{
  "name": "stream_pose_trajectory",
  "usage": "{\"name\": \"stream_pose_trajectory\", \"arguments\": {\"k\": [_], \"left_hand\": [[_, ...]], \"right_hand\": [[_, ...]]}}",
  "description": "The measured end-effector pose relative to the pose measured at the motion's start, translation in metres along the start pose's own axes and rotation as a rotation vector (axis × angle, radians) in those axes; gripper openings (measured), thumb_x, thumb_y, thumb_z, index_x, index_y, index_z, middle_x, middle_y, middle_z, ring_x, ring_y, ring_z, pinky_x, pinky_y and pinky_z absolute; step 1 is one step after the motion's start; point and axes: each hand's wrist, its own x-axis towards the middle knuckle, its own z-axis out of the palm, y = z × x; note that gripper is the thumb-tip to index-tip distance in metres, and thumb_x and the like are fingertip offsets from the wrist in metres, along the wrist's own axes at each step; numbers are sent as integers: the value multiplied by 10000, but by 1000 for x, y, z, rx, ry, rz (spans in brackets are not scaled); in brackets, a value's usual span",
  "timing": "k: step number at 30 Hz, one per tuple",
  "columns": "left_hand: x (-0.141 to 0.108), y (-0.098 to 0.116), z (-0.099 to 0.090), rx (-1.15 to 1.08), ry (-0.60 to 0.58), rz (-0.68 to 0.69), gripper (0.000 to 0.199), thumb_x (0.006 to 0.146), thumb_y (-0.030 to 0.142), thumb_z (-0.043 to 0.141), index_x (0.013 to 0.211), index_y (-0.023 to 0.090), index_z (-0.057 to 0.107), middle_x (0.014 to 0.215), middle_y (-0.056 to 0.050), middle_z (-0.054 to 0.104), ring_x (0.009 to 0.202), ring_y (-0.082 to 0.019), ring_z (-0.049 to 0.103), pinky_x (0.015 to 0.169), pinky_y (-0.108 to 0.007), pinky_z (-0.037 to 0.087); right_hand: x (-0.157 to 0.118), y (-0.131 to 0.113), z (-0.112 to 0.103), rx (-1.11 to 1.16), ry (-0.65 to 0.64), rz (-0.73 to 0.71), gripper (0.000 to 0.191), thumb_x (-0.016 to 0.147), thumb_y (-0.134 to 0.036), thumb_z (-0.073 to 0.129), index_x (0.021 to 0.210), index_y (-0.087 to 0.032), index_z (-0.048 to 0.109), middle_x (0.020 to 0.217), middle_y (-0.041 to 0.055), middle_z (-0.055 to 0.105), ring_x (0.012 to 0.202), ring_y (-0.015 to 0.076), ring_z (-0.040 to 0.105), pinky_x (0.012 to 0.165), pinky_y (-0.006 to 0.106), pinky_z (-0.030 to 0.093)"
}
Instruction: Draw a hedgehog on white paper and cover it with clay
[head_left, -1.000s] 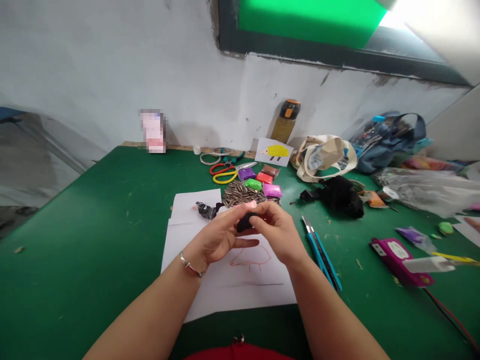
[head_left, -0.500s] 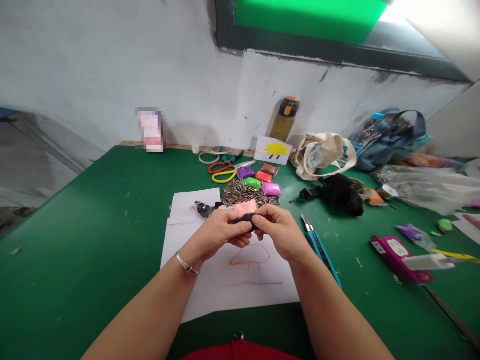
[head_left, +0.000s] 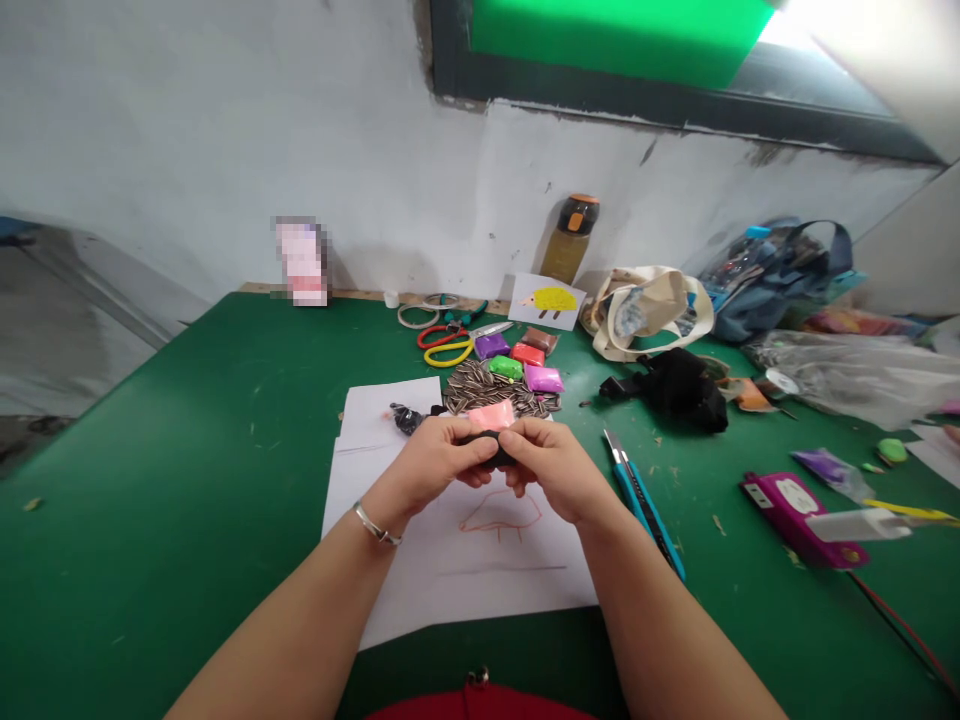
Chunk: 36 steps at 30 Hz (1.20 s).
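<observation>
Left hand (head_left: 429, 462) and right hand (head_left: 553, 462) both pinch a matte black lump (head_left: 500, 458), thumbs on top, held over flat white paper (head_left: 409, 590) with an orange outline drawing (head_left: 501, 515). Just beyond: loose heap of slim, hard-looking striped seeds (head_left: 480, 386); soft glossy packets (head_left: 544, 379) filled with pink, purple, green, red, brown stuff. Further back, see-through bottle (head_left: 566, 252), black-and-orange lid, contents unclear; slouchy cream cloth bag (head_left: 606, 345), crumpled beige material in its opening.

The lump (head_left: 499, 457) is black, the paper (head_left: 405, 585) white with orange lines, the table (head_left: 187, 450) green.
</observation>
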Motion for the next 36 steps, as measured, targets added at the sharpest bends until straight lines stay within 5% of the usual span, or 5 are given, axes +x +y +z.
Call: {"name": "stream_pose_trajectory", "arguments": {"k": [5,11,25,33,36], "left_hand": [[-1,2,-2,-17,-8,-46,372,743,472,690,717,103,655,622,-56,644,548,-125,603,563,-259,524],[-3,5,-6,-60,-81,-56,430,791,556,614,1033,203,660,897,-63,689,785,-183,655,665,-316,549],[2,-1,6,160,158,93,268,809,344,595,651,128,614,562,-6,578,459,-91,507,428,-196,387],[0,2,-1,-30,22,25,371,804,495,618,957,158,647,874,-64,665,743,-162,623,626,-273,509],[1,1,-2,-21,-29,43,268,794,394,657,830,129,662,721,-38,637,649,-126,582,588,-232,461]], "right_hand": [[1,3,0,-20,30,-66,292,744,-417,680,669,-161,561,502,-19,580,416,107,539,375,216,442],[0,1,-5,0,-9,-19,275,726,-407,703,725,-139,642,522,-5,602,423,101,542,382,211,452],[3,4,3,51,-52,84,306,680,-398,742,761,-142,597,583,8,643,432,104,576,378,199,459],[-1,-2,-2,82,-73,130,321,667,-396,758,795,-129,634,601,20,661,437,94,579,413,200,472],[-1,-2,-7,15,-112,124,330,690,-425,740,793,-122,662,597,23,656,425,97,577,404,201,465]]}}
